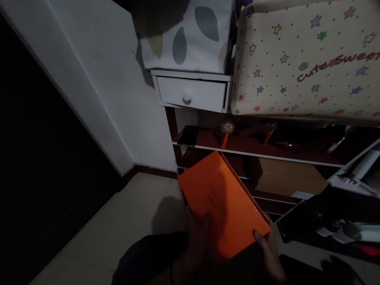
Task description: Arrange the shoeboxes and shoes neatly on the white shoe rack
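An orange box (225,198) with small dark lettering on its lid is held tilted in front of the shoe rack (297,157). My left hand (197,231) grips its left side, in deep shadow, with the thumb lying over the lid. On the lower right corner, my right hand (268,247) has its thumb on top and its fingers around the edge. Just beyond the box, a high-heeled shoe with a glittery heel part (227,126) stands on the rack's upper shelf, beside a flat black object (189,135).
A brown cardboard box (291,178) sits on a lower shelf. Above are a white drawer (191,94), a leaf-patterned fabric box (190,39) and a star-printed cushion-like item (297,59). White wall (97,79) rises to the left. Shoes (350,231) lie at the lower right.
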`<action>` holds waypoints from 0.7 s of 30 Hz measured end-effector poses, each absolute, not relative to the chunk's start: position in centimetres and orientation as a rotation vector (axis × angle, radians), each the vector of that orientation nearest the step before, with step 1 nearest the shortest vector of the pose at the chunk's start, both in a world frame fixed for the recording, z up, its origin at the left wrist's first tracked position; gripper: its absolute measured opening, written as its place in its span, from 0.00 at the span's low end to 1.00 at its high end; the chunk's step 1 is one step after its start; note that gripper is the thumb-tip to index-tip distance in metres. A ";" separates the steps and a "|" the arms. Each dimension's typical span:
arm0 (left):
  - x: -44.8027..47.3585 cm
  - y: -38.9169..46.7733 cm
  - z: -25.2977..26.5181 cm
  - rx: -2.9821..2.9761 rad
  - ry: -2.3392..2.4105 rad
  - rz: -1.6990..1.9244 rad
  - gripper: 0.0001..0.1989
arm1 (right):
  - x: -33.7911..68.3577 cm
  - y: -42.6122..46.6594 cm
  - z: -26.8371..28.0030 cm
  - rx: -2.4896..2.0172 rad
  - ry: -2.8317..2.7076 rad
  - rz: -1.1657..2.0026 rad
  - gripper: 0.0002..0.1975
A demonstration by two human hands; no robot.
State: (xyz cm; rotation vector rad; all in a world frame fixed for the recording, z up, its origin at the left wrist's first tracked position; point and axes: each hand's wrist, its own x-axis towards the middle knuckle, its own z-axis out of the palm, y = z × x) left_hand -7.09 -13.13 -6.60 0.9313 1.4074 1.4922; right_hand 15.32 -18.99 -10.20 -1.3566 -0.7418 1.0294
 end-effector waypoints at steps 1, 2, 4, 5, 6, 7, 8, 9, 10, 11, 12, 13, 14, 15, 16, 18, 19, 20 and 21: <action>-7.0 -13.1 -6.9 0.950 1.402 1.498 0.41 | 15.3 -19.0 -10.1 -1.349 -0.735 1.027 0.49; -7.0 -13.1 -7.2 0.963 1.386 1.502 0.42 | 15.2 -19.0 -10.1 -1.339 -0.729 1.026 0.49; -6.9 -13.2 -7.5 0.975 1.360 1.498 0.44 | 15.2 -19.0 -10.1 -1.328 -0.720 1.025 0.49; -6.9 -13.2 -7.6 0.978 1.364 1.498 0.45 | 15.2 -19.0 -10.2 -1.331 -0.716 1.020 0.48; -6.9 -13.3 -7.6 0.984 1.382 1.498 0.45 | 15.2 -19.0 -10.3 -1.336 -0.712 1.016 0.48; -6.8 -13.4 -7.5 0.993 1.407 1.492 0.45 | 15.3 -19.0 -10.4 -1.343 -0.702 1.012 0.48; -6.8 -13.5 -7.5 0.997 1.431 1.486 0.45 | 15.4 -19.0 -10.7 -1.348 -0.688 1.011 0.48; -6.6 -13.7 -7.4 0.998 1.439 1.484 0.44 | 15.4 -19.0 -10.9 -1.349 -0.669 1.013 0.48; -6.4 -13.9 -7.5 0.993 1.429 1.493 0.44 | 15.5 -19.1 -11.2 -1.343 -0.640 1.023 0.48; -6.2 -14.1 -7.5 0.984 1.402 1.509 0.45 | 15.5 -19.1 -11.5 -1.333 -0.602 1.045 0.48; -6.0 -14.3 -7.6 0.977 1.362 1.526 0.46 | 15.4 -19.2 -11.7 -1.326 -0.556 1.074 0.48; -5.8 -14.4 -7.8 0.973 1.319 1.543 0.47 | 15.2 -19.3 -11.9 -1.322 -0.511 1.103 0.47; -5.7 -14.5 -7.9 0.973 1.283 1.554 0.49 | 14.9 -19.4 -11.9 -1.316 -0.470 1.126 0.45; -5.7 -14.5 -7.9 0.976 1.262 1.557 0.51 | 14.6 -19.5 -11.8 -1.305 -0.432 1.141 0.44; -5.7 -14.4 -7.9 0.984 1.251 1.551 0.52 | 14.2 -19.7 -11.5 -1.287 -0.400 1.152 0.42; -6.3 -13.8 -7.3 1.015 1.245 1.527 0.53 | 13.2 -19.9 -10.6 -1.216 -0.347 1.169 0.37; -6.7 -13.5 -6.8 1.039 1.237 1.504 0.53 | 12.7 -19.9 -10.2 -1.162 -0.331 1.187 0.35; -7.2 -13.0 -6.1 1.067 1.219 1.470 0.52 | 12.3 -19.9 -9.8 -1.106 -0.327 1.214 0.35; -7.7 -12.5 -5.2 1.091 1.190 1.430 0.51 | 12.0 -19.8 -9.5 -1.053 -0.336 1.237 0.35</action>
